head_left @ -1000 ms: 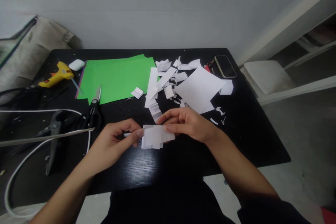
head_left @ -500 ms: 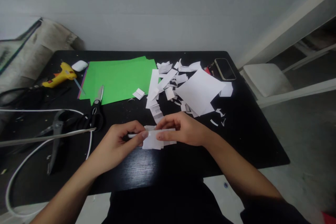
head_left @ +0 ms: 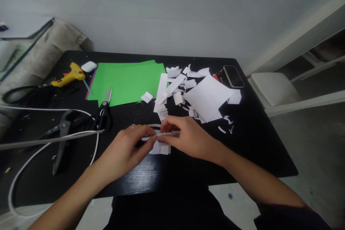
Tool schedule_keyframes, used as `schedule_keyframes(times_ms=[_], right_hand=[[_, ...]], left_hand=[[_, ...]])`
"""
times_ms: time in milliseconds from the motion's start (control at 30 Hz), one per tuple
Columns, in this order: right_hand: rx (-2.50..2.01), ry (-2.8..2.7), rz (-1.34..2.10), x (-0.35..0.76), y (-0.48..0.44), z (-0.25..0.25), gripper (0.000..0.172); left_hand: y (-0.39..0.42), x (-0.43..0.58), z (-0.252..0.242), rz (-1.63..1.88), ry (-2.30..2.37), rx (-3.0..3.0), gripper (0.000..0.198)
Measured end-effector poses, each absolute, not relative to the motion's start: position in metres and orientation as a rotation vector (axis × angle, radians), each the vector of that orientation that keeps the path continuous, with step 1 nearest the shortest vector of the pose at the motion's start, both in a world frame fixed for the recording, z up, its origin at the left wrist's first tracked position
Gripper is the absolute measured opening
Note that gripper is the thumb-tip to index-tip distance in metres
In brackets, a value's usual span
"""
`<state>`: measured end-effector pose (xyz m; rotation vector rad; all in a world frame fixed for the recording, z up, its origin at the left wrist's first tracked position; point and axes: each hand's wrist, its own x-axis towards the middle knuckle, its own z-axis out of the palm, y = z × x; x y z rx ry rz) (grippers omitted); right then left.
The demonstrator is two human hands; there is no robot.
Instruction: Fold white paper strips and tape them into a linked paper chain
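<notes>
My left hand [head_left: 134, 142] pinches the left part of a folded white paper piece [head_left: 159, 147] between thumb and forefinger. On its right side, my right hand [head_left: 185, 137] grips the same paper, thumb in front and fingers curled behind. The paper is held low over the front of the black table, and its upper edge is partly hidden by my fingers. Just beyond my hands lie folded white strips [head_left: 161, 109] and a heap of white paper scraps [head_left: 179, 88]. A large white sheet [head_left: 208, 97] rests to the right of the heap.
Green sheets [head_left: 129, 82] lie at the back of the table [head_left: 242, 151]. Scissors [head_left: 105, 106] overlap their front edge. To the left are a yellow glue gun [head_left: 70, 76], a white case [head_left: 88, 66], larger shears [head_left: 63, 140] and white cable loops [head_left: 29, 165]. A phone [head_left: 233, 76] sits back right.
The paper has been tilted, so its broad face shows less and its edge shows more. Both hands stay on it. The whole view has shifted slightly.
</notes>
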<state>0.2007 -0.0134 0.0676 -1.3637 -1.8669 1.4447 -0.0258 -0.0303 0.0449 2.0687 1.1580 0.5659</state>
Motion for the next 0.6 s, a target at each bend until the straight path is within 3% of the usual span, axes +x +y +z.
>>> schedule_keyframes(times_ms=[200,367,600], right_hand=[[-1.373,-1.991,1.188,0.196,-0.018,0.065,0.014],[-1.359,-2.025,1.177,0.194,-0.021,0.066,0.003],[-1.377,-2.025,1.109,0.191,-0.025,0.063,0.016]], left_hand=[[-0.031,-0.023,0.045,0.653,1.201,2.178,0.013],[-0.031,-0.021,0.044,0.743,1.213,2.351,0.014],[-0.035,-0.013,0.036,0.83,1.35,2.577,0.018]])
